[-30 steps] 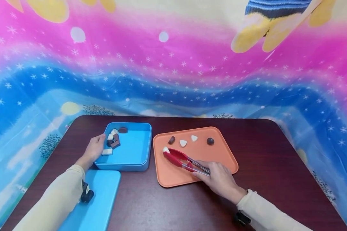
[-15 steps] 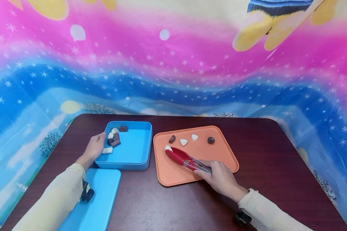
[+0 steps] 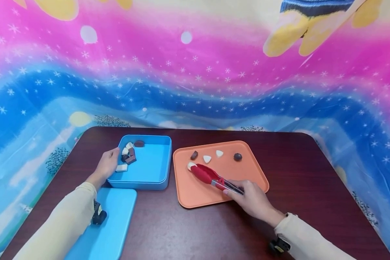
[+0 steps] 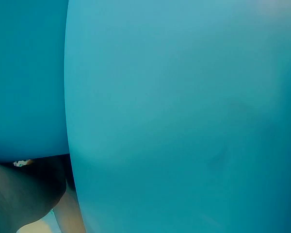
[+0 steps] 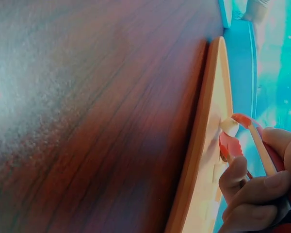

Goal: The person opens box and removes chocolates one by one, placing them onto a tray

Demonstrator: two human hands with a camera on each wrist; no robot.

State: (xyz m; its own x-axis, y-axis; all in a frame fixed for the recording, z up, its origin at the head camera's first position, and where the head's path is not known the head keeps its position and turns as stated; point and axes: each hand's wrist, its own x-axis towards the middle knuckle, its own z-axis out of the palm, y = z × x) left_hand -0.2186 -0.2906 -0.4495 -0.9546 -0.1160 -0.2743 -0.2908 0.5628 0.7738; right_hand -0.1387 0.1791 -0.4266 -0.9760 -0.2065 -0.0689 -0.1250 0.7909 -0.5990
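My right hand (image 3: 251, 198) holds red-tipped metal tongs (image 3: 206, 174) low over the orange tray (image 3: 193, 196). A small white chocolate (image 3: 191, 165) sits at the tongs' tips; the right wrist view shows this chocolate (image 5: 229, 127) between the two red tips (image 5: 241, 119). On the far part of the tray lie a brown rectangular chocolate (image 3: 194, 155), two white triangular ones (image 3: 207, 159) and a dark round one (image 3: 237, 157). My left hand (image 3: 106, 164) grips the left wall of the open blue box (image 3: 151, 162), which contains several brown and white chocolates (image 3: 130, 153).
A flat blue lid (image 3: 117, 213) lies in front of the box, under my left forearm, and fills most of the left wrist view. Box and tray stand side by side on the dark brown table (image 3: 169, 224). A colourful printed cloth (image 3: 195, 83) hangs behind and around the table.
The tongs' tips, spread apart a second ago, have come together at the white chocolate. Tongs, chocolate and right hand have shifted slightly right. My left hand stays at the box.
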